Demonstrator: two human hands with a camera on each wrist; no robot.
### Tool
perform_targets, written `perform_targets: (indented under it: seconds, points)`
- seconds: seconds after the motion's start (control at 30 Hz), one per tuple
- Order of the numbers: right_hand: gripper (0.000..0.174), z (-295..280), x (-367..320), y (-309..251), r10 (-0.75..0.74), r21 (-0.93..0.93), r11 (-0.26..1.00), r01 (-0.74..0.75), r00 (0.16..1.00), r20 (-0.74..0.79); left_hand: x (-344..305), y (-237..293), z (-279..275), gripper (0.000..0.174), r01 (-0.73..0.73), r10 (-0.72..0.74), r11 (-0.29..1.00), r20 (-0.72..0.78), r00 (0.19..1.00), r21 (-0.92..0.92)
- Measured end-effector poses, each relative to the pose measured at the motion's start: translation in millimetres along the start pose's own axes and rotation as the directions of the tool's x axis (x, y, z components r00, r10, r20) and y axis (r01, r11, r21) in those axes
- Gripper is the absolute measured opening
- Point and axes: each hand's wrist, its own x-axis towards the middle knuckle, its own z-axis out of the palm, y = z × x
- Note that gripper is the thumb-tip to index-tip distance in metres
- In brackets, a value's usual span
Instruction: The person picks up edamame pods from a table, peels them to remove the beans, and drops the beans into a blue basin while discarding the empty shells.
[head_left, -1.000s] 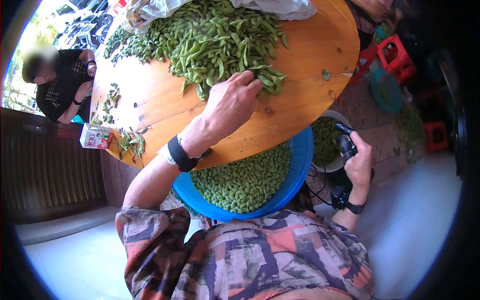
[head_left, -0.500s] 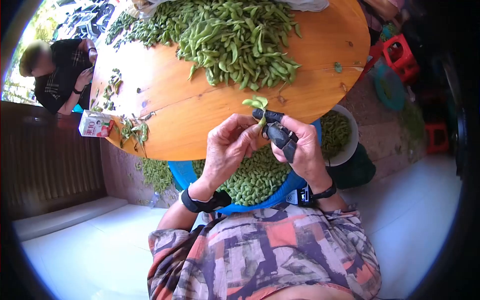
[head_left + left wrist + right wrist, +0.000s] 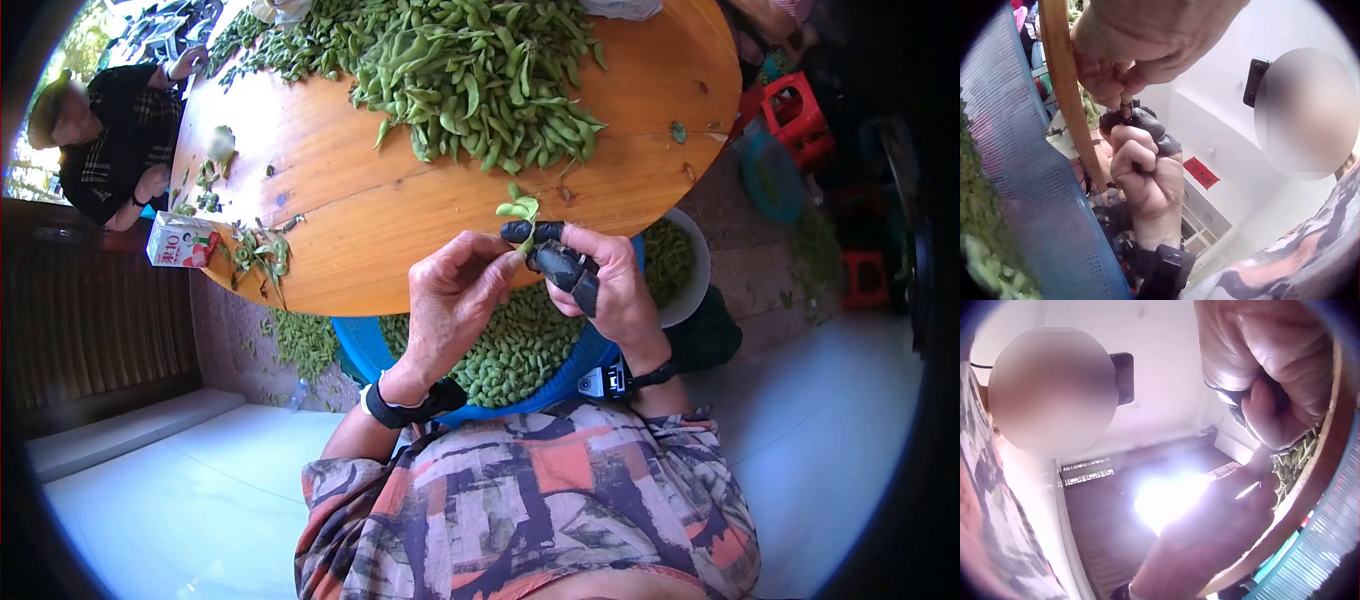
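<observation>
Both hands meet above the near table edge in the head view. Thumb and finger of the left hand (image 3: 450,310) pinch the lower end of a green pod (image 3: 523,238). The right hand (image 3: 610,290), with black coverings on its thumb and index finger, holds the same pod from the other side; its remaining fingers are curled. Pale green pods stick up above the fingers. Below the hands, shelled green beans (image 3: 510,360) fill a blue basket (image 3: 365,345). In the left wrist view the left hand (image 3: 1154,44) is above the right hand (image 3: 1147,162).
A large heap of pods (image 3: 470,80) covers the back of the wooden table (image 3: 400,230). A drink carton (image 3: 180,240) and scraps (image 3: 262,258) lie at its left. A white bucket (image 3: 700,270) stands right, near red stools (image 3: 797,118). Another person (image 3: 110,140) sits at left.
The left hand came back from the pod heap, and the right hand moved in from the far right to meet it. Over the last half second both stay nearly in place at the pod.
</observation>
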Motion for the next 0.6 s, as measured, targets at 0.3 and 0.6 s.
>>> perform_targets:
  seconds: [0.3, 0.6]
  points:
    - [0.023, -18, 2, 11, -0.011, 0.43, 0.901, -0.061, 0.986, 0.163, 2, 3, -2, 0.012, 0.277, -0.197, 0.863, 0.225, 0.954, -0.423]
    - [0.022, -11, -7, 0, -0.074, 0.083, 0.994, 0.068, 0.995, 0.071, -6, 2, 10, 0.009, 0.189, -0.124, 0.896, 0.182, 0.975, -0.401]
